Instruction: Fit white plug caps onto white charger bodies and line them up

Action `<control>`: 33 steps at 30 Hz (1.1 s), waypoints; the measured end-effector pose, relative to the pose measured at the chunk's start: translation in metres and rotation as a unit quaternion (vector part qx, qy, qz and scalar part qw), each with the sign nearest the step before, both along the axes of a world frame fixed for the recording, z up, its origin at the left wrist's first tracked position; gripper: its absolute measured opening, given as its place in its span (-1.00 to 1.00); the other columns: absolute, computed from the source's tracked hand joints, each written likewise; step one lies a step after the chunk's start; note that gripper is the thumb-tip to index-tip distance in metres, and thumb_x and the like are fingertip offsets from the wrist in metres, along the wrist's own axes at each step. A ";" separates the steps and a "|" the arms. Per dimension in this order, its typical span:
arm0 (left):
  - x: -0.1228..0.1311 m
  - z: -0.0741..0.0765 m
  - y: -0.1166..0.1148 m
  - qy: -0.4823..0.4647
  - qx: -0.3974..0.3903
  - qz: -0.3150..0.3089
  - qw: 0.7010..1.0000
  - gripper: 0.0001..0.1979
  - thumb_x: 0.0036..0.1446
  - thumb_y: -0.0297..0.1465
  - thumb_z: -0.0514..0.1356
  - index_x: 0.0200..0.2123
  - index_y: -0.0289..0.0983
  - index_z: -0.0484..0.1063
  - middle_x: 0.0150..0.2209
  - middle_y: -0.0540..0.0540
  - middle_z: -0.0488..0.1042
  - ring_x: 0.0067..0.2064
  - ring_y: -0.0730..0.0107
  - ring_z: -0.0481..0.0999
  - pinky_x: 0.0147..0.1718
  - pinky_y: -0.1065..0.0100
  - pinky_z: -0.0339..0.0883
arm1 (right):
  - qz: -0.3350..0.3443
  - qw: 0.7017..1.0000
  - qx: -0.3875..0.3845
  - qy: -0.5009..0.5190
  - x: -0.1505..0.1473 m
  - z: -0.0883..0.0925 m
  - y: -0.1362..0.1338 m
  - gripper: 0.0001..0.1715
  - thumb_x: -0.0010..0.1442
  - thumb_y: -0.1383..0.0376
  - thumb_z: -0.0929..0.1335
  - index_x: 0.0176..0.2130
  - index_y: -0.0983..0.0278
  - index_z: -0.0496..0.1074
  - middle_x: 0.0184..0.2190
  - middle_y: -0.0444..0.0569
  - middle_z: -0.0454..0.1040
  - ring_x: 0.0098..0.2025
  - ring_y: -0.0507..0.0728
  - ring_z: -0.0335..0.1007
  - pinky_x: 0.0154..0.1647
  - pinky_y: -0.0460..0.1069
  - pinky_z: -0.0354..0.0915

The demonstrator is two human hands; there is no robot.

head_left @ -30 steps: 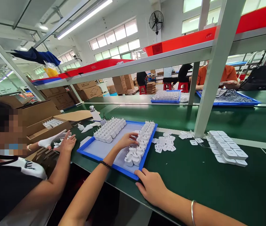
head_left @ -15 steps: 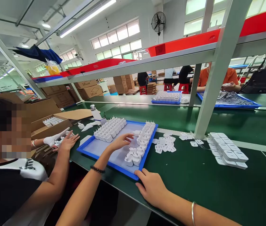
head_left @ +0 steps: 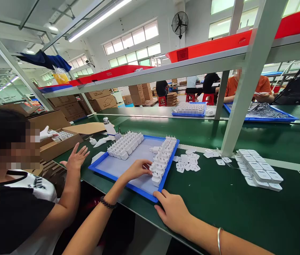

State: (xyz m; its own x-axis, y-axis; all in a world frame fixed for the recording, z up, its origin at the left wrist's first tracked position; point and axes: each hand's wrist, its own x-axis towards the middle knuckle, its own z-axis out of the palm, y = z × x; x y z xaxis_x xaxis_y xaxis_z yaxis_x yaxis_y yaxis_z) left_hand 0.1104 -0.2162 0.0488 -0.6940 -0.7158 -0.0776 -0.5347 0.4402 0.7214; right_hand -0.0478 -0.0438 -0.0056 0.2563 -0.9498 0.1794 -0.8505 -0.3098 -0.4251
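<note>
White plug adapters with upright metal pins stand in a blue tray (head_left: 139, 193), in a block on the left (head_left: 126, 145) and in a column along the right side (head_left: 164, 156). My left hand (head_left: 138, 169), a dark beaded bracelet on its wrist, reaches over the tray with fingers curled against the near adapters of the right column. Its fingertips are partly hidden there. My right hand (head_left: 173, 209) grips the tray's near right corner, fingers on the rim and thumb below. Beside the tray lie loose white square plates (head_left: 187, 161).
Stacked white boxes (head_left: 259, 170) sit at the right, by a shelf post (head_left: 242, 85). To the left, a co-worker's raised bare hand (head_left: 77, 156) is near the tray; their gloved hand (head_left: 46, 134) is at an open carton (head_left: 67, 144). A small bottle (head_left: 107, 124) stands behind.
My left hand has come down and nearer to the right column. The loose near adapters now line up with it. My right hand stays on the corner. The co-worker's gloved hand moved to the carton.
</note>
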 end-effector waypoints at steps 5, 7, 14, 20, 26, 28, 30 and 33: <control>0.007 0.009 -0.016 -0.024 -0.025 -0.037 0.999 -0.73 0.04 -0.43 0.32 -0.14 -0.34 0.53 -0.25 -0.08 0.58 -0.26 0.33 0.52 -0.23 0.30 0.37 | 0.000 1.000 -0.003 -0.002 0.001 0.000 0.000 -0.58 0.26 0.31 0.28 0.12 0.18 0.36 -0.16 -0.03 0.48 -0.28 0.19 0.48 -0.38 0.00 0.16; 0.010 0.015 -0.030 -0.029 -0.063 -0.012 0.998 -0.72 0.06 -0.43 0.32 -0.12 -0.34 0.51 -0.19 -0.11 0.56 -0.23 0.31 0.51 -0.20 0.26 0.37 | 0.000 1.000 -0.002 -0.005 0.001 -0.001 0.000 -0.58 0.26 0.31 0.28 0.11 0.18 0.37 -0.16 -0.03 0.48 -0.28 0.19 0.49 -0.38 0.00 0.17; -0.043 0.009 -0.079 -0.016 -0.150 0.055 0.987 -0.69 0.14 -0.38 0.30 -0.05 -0.34 0.44 0.05 -0.20 0.41 0.15 0.10 0.34 0.19 -0.08 0.12 | 0.000 1.000 -0.002 -0.025 -0.002 -0.002 0.001 -0.59 0.26 0.33 0.28 0.10 0.17 0.38 -0.16 -0.05 0.49 -0.25 0.18 0.49 -0.32 0.00 0.21; -0.033 0.010 -0.076 0.020 -0.115 0.041 0.992 -0.78 0.20 -0.35 0.25 -0.13 -0.36 0.45 -0.10 -0.13 0.47 -0.02 0.18 0.46 0.05 0.03 0.31 | 0.009 0.999 -0.001 -0.036 -0.005 -0.001 -0.001 -0.56 0.25 0.32 0.30 0.12 0.11 0.37 -0.15 -0.13 0.50 -0.24 0.14 0.49 -0.29 -0.02 0.22; 0.040 0.027 -0.033 0.059 -0.061 0.011 0.996 -0.64 0.17 -0.40 0.23 0.03 -0.35 0.36 -0.05 -0.17 0.47 -0.03 0.21 0.48 -0.07 0.18 0.41 | 0.006 0.998 0.002 -0.056 -0.002 -0.002 0.001 -0.58 0.26 0.35 0.28 0.10 0.16 0.40 -0.15 -0.08 0.51 -0.25 0.17 0.50 -0.30 -0.01 0.22; 0.052 0.028 -0.017 0.045 -0.059 0.014 0.997 -0.59 0.10 -0.40 0.26 0.04 -0.34 0.36 -0.06 -0.16 0.49 -0.06 0.24 0.48 -0.09 0.22 0.38 | 0.004 0.998 0.002 -0.056 -0.001 -0.003 0.001 -0.58 0.26 0.36 0.27 0.10 0.17 0.40 -0.15 -0.06 0.51 -0.25 0.18 0.50 -0.29 0.00 0.23; 0.055 0.026 -0.003 0.016 -0.068 0.020 0.997 -0.56 -0.01 -0.40 0.30 -0.01 -0.30 0.42 -0.11 -0.13 0.52 -0.13 0.25 0.47 -0.13 0.26 0.35 | 0.004 0.999 0.003 -0.050 -0.001 -0.002 0.002 -0.58 0.26 0.35 0.27 0.11 0.17 0.39 -0.14 -0.06 0.50 -0.25 0.18 0.50 -0.29 -0.01 0.23; 0.045 0.022 0.015 -0.032 -0.095 0.026 0.995 -0.59 -0.19 -0.46 0.32 -0.16 -0.26 0.49 -0.21 -0.08 0.54 -0.23 0.23 0.43 -0.20 0.27 0.27 | 0.005 0.999 0.002 -0.038 -0.001 -0.001 0.002 -0.58 0.27 0.34 0.27 0.11 0.16 0.38 -0.12 -0.05 0.50 -0.24 0.17 0.50 -0.28 -0.01 0.23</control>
